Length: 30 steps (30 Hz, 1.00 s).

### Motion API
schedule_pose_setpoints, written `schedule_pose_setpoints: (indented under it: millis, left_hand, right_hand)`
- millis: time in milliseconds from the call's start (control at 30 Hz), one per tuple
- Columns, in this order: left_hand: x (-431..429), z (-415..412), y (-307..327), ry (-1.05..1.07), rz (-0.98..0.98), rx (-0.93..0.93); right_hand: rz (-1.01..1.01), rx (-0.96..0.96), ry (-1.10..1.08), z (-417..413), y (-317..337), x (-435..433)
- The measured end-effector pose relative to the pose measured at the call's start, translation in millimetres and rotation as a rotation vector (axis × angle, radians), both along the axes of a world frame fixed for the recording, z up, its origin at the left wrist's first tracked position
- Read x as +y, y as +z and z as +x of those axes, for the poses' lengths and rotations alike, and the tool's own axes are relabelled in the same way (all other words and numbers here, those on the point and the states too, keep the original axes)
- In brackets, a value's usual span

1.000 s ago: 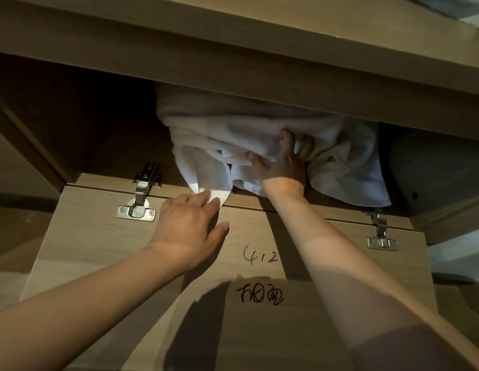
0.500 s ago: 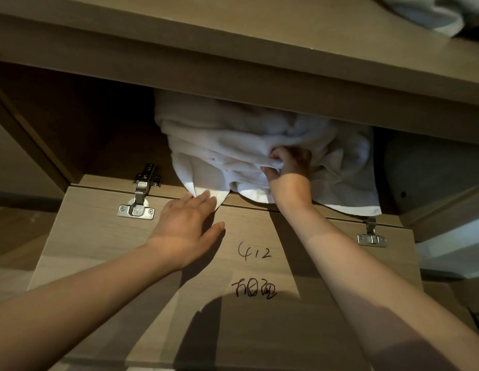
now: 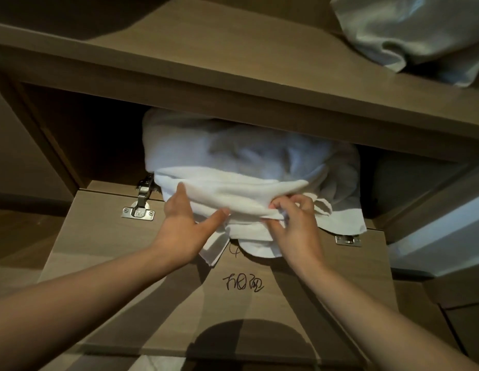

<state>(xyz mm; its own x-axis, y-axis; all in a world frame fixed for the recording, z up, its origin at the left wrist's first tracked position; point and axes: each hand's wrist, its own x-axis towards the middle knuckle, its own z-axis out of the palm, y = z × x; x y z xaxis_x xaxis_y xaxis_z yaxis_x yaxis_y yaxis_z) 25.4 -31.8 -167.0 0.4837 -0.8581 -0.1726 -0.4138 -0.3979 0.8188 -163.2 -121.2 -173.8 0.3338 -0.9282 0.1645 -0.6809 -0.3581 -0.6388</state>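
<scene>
Head camera view, looking down and forward into a wooden cabinet. A crumpled white towel [image 3: 233,162] fills the middle of an open compartment [image 3: 99,145]. Its long axis runs left to right, and its front edge spills out over the lowered door flap [image 3: 99,250].

Both hands are at that front edge, side by side. The towel lies straight ahead of them and slightly above. The right hand [image 3: 294,223] has its fingers curled and pinches a fold of the towel near the middle. The left hand [image 3: 179,223] is released, with its fingers straight against the left end of the fold and the thumb stretched out beneath it. It is hard to tell whether that thumb presses the cloth or only lies beside it.

The likely next move is a pull toward the person, and the way out is over the door flap, which offers broad, flat room. A thick shelf board [image 3: 233,76] sits close above the towel, so there is little room upward.

The left hinge [image 3: 140,202] is just beside the towel's left end and might snag it. The right hinge [image 3: 347,239] lies just below its right corner. Dark handwriting [image 3: 242,283] marks the flap between the forearms. A separate pale cloth [image 3: 420,30] rests on the shelf above, well apart.
</scene>
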Motion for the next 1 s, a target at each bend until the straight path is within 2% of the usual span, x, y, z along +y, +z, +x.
schedule_pose_setpoints:
  millis: [233,367,500,600,667,800,900,1000]
  left_hand:
    - [2,1,7,0.087,-0.074,0.184]
    - [2,1,3,0.13,-0.037,0.18]
    - [-3,6,2,0.114,0.007,0.143]
    - [-5,7,0,0.096,0.033,0.134]
    - [-5,7,-2,0.083,0.016,0.165]
    - [-5,9,-3,0.09,0.012,0.192]
    - [-6,10,-7,0.093,0.065,0.205]
    - [-7,7,-11,0.086,0.122,0.212]
  right_hand:
    - [0.04,-0.058,0.034,6,-6,47]
    - [0.113,-0.091,0.107,-4,-8,61]
    - [-0.144,0.081,0.053,-27,22,30]
    - [-0.328,0.132,0.026,-37,42,5]
    - [-0.289,0.187,0.093,-35,47,-16]
    - [-0.046,0.482,0.161,-20,50,-52]
    - [-0.036,0.57,0.187,-16,40,-66]
    - [-0.121,0.623,0.187,-12,38,-72]
